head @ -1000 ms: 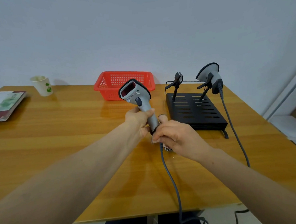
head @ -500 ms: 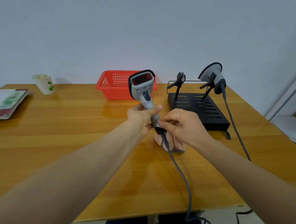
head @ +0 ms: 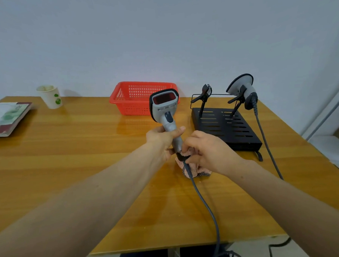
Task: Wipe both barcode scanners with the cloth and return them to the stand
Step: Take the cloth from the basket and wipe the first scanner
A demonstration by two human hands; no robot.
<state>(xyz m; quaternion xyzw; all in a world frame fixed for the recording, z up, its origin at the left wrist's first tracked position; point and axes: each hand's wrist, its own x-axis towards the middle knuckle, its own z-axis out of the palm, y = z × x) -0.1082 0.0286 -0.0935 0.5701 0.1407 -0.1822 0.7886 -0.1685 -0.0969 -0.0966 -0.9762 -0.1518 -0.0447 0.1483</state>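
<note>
My left hand (head: 162, 139) grips the handle of a grey barcode scanner (head: 164, 107), held upright with its red window facing me. My right hand (head: 209, 153) holds a pink cloth (head: 194, 169) against the black base of that handle, where the grey cable (head: 206, 207) leaves it. A second grey scanner (head: 243, 87) sits in the right clip of the black stand (head: 225, 128). The stand's left clip (head: 203, 95) holds nothing.
A red plastic basket (head: 141, 96) stands behind the held scanner. A paper cup (head: 50, 96) and a booklet (head: 7, 117) lie at the far left. The second scanner's cable (head: 268, 148) trails down the table's right side. The front table edge is near.
The held scanner has turned from facing left to facing me and stands more upright. The cloth, earlier hidden under my right hand, shows below it now.
</note>
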